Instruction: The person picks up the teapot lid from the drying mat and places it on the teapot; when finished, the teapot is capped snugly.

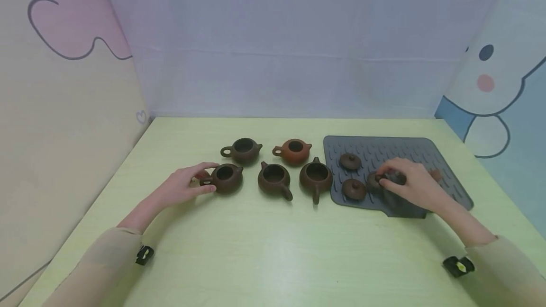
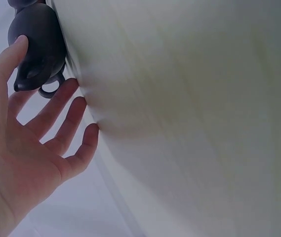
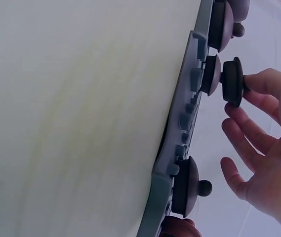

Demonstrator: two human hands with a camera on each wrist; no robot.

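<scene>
At right above the mat [image 1: 405, 143]: right hand [image 1: 411, 186], grip pinching a dark lid [image 3: 233, 81]; loosening could drop it onto the neighbouring lid [image 3: 210, 75]; left hand [image 1: 181, 186] grasping a teapot [image 1: 230, 185].

- A screened-off tabletop booth; whether it stands in a home, shop or studio, I cannot tell.
- A pale yellow-green table [image 1: 273, 250] forms its floor.
- A creased, pale lilac cloth [image 1: 290, 46] hangs behind the table's far edge.
- A cream-and-pink panel [image 1: 81, 112] with cartoon outlines lines the left edge; a blue-and-white panel [image 1: 477, 70] with a cartoon figure lines the right edge.
</scene>
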